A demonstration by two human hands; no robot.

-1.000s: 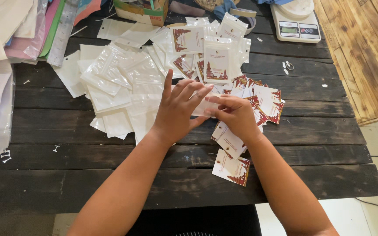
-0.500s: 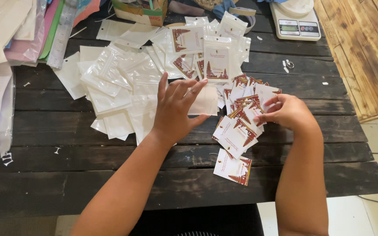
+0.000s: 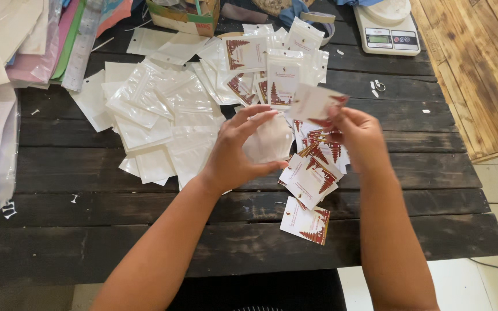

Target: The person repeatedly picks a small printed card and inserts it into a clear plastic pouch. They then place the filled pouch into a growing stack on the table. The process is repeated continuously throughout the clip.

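Note:
My left hand [image 3: 234, 152] holds an empty clear plastic pouch [image 3: 269, 138] just above the dark wooden table [image 3: 87, 242]. My right hand [image 3: 359, 135] pinches a white card with a red corner pattern [image 3: 314, 101], lifted close to the pouch. Under my right hand lies a loose pile of the same printed cards [image 3: 312, 173]. A spread of empty clear pouches [image 3: 157, 115] lies to the left of my left hand. Pouches with cards inside [image 3: 263, 63] are heaped farther back.
A white digital scale [image 3: 387, 34] stands at the back right. A cardboard box [image 3: 185, 14] sits at the back centre. Stacks of coloured paper and plastic sheets [image 3: 12, 52] cover the left side. The table's right edge borders a wooden floor [image 3: 479, 75].
My left hand has lifted a clear pouch off the table. My right hand has picked one card from the pile and raised it toward the pouch.

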